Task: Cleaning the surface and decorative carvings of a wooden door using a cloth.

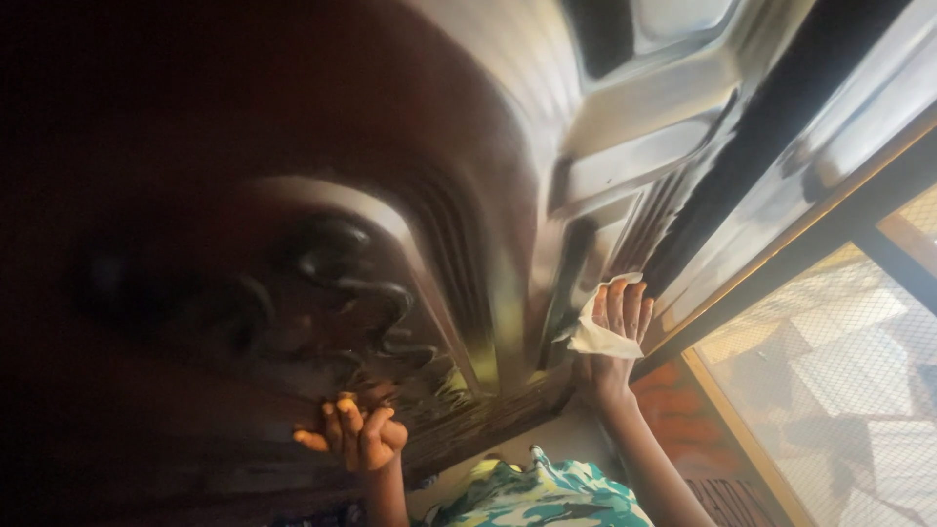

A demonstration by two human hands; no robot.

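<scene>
A dark, glossy carved wooden door point(322, 195) fills most of the head view, seen at a steep tilt, with raised panels and a scroll carving point(361, 293). My right hand point(617, 332) presses a white cloth point(597, 337) flat against a grooved panel near the door's edge. My left hand point(353, 436) rests lower down on the carved part, its fingers curled against the wood and holding nothing. A sleeve of green and white patterned fabric point(532, 493) shows at the bottom.
A dark frame strip point(771, 127) runs diagonally beside the door. To the right is a wooden-framed window with wire mesh point(839, 371), bright outside. A patch of reddish wall point(673, 410) lies under the window.
</scene>
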